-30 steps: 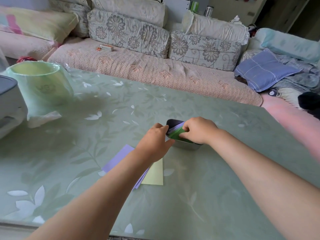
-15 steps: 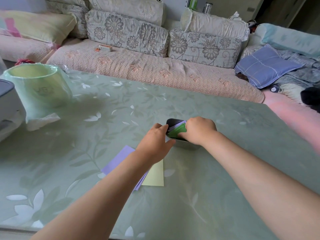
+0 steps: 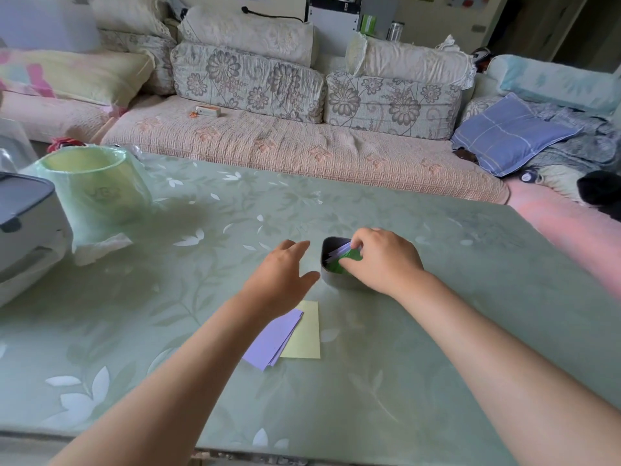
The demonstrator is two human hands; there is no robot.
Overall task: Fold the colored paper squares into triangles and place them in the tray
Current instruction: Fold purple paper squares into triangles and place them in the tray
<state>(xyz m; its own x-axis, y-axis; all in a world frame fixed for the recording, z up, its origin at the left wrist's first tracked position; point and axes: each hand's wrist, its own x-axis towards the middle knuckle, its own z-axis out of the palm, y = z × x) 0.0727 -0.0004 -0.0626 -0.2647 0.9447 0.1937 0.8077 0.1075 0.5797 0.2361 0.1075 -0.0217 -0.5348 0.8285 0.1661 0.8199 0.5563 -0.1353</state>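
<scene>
Nearest, at six o'clock from the hands, a stack of lavender paper squares (image 3: 274, 338) lies flat on the pale green leaf-patterned table top (image 3: 369, 398), its right edge overlapping a pale yellow paper square (image 3: 306, 334). Past them the left hand (image 3: 282, 274) hovers palm down, fingers loose and slightly spread, holding nothing. Its thumb points toward three o'clock and ends just beside the wall of a small dark grey rounded tray (image 3: 331, 279); whether it touches cannot be told. The right hand (image 3: 383, 260) reaches over the tray from four o'clock and covers its right half. Its fingers curl down into the tray and pinch a green folded paper (image 3: 336, 266), which sits inside at the hand's nine o'clock. A lavender folded paper (image 3: 337, 251) leans in the tray at the green one's twelve o'clock. Farther off at ten o'clock stands a round bin lined with a mint-green plastic bag (image 3: 95, 190); a faint mark on its side is too blurred to read. A grey and white plastic appliance (image 3: 23, 213) sits at the bin's eight o'clock. Beyond the table runs a sofa with a pink quilted cover (image 3: 302, 153). A small white box (image 3: 208, 111) lies on it at eleven o'clock, its print too small to read, and a blue checked pillow (image 3: 507, 132) lies at two o'clock.
</scene>
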